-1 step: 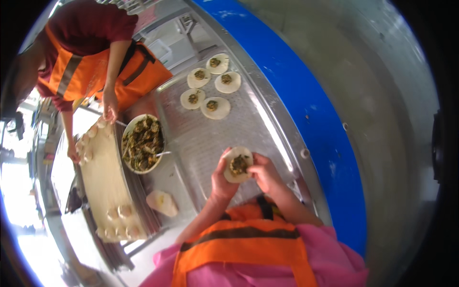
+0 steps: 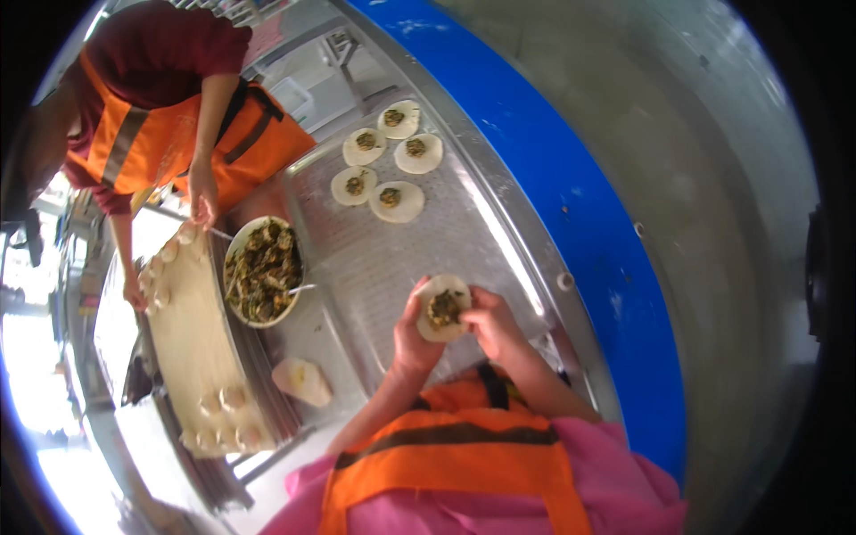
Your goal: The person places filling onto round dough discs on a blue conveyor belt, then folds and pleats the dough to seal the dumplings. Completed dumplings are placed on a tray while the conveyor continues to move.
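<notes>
Over the near end of the metal tray [image 2: 334, 250], both my hands hold one round dough wrapper [image 2: 434, 332] with a mound of chopped green-brown filling [image 2: 443, 308] in its middle. My left hand [image 2: 415, 344] is curled around its left edge from below. At the right edge, the fingers and thumb of my right hand [image 2: 496, 328] pinch the dough close to the filling. The wrapper is still flat and uncovered. Farther up the tray lie several dough wrappers [image 2: 407, 209], each topped with a small mound of filling.
A white bowl [image 2: 241, 235] of filling, with spoons in it, stands left of the tray. Nearer me lies a loose dough piece [image 2: 301, 382]. Dough balls [image 2: 232, 398] sit on a floured board [image 2: 192, 343], where a co-worker [image 2: 169, 134] reaches. A blue band [image 2: 571, 205] runs along the right.
The view has shifted slightly, so the tray, bowl and co-worker appear a little farther left. My hands keep the same hold on the wrapper.
</notes>
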{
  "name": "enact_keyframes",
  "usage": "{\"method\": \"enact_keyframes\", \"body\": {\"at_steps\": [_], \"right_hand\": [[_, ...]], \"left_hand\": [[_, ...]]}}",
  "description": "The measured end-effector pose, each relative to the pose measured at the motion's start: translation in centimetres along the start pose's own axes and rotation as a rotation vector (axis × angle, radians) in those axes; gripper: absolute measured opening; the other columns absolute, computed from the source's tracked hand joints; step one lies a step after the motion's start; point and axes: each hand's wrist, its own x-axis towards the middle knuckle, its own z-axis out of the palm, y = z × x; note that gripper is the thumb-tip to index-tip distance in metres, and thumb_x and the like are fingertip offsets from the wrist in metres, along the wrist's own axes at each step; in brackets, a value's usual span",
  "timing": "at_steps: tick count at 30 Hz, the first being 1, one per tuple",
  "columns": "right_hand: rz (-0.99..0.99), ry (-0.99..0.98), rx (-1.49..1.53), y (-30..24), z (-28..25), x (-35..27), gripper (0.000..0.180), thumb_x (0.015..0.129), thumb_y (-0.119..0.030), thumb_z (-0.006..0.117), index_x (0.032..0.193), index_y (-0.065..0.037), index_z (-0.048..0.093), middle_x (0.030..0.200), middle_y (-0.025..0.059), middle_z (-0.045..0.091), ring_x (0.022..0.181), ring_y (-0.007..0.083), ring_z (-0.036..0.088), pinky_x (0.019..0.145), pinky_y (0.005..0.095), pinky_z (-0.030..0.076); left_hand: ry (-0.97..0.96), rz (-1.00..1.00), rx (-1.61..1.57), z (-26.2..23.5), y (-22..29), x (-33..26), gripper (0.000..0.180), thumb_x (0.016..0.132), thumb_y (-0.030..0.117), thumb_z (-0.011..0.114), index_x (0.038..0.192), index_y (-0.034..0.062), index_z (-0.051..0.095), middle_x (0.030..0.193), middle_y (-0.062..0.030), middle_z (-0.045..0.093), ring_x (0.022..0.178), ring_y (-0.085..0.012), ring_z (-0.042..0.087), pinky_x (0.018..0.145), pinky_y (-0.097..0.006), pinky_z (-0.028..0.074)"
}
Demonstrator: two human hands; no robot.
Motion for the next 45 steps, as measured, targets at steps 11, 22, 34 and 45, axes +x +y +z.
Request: {"method": "enact_keyframes", "body": {"at_steps": [11, 22, 34, 45], "right_hand": [[-0.037, 0.077, 0.124, 3.4, 1.3, -7.0, 0.028, 0.076, 0.001, 0.047, 0.103, 0.007, 0.050, 0.094, 0.0116, 0.055, 0.084, 0.0203, 0.057, 0.071, 0.0300, 0.049], [-0.193, 0.245, 0.118, 8.4, 3.3, -12.1, 0.027, 0.077, -0.006, 0.049, 0.102, 0.005, 0.052, 0.088, 0.0119, 0.058, 0.077, 0.0200, 0.060, 0.065, 0.0281, 0.050], [-0.569, 0.475, -0.568, 8.7, -0.7, -11.6, 0.019, 0.076, -0.020, 0.057, 0.081, -0.002, 0.062, 0.064, 0.0082, 0.059, 0.054, 0.0134, 0.054, 0.051, 0.0269, 0.041], [-0.479, 0.268, -0.609, 4.6, -7.8, -14.1, 0.016, 0.073, -0.013, 0.063, 0.078, 0.001, 0.061, 0.067, 0.0086, 0.060, 0.060, 0.0107, 0.054, 0.055, 0.0251, 0.043]], "left_hand": [[-0.210, -0.185, -0.040, -2.6, 1.2, -5.1, 0.039, 0.088, 0.025, 0.038, 0.123, 0.0074, 0.036, 0.125, -0.0110, 0.041, 0.116, -0.0297, 0.037, 0.099, -0.044, 0.028], [-0.239, -0.423, 0.085, -3.5, 2.2, -9.0, 0.042, 0.085, 0.023, 0.042, 0.122, 0.0038, 0.038, 0.120, -0.0124, 0.045, 0.112, -0.0290, 0.041, 0.096, -0.043, 0.032], [-0.283, -0.530, 0.504, -2.6, 2.0, -9.9, 0.046, 0.066, 0.003, 0.055, 0.112, 0.0038, 0.048, 0.107, -0.0113, 0.053, 0.102, -0.0277, 0.049, 0.091, -0.046, 0.038], [-0.383, -0.624, 0.902, 1.5, -5.3, -7.3, 0.040, 0.068, 0.001, 0.057, 0.107, -0.0034, 0.049, 0.097, -0.0120, 0.056, 0.088, -0.0224, 0.056, 0.078, -0.034, 0.046]]}}
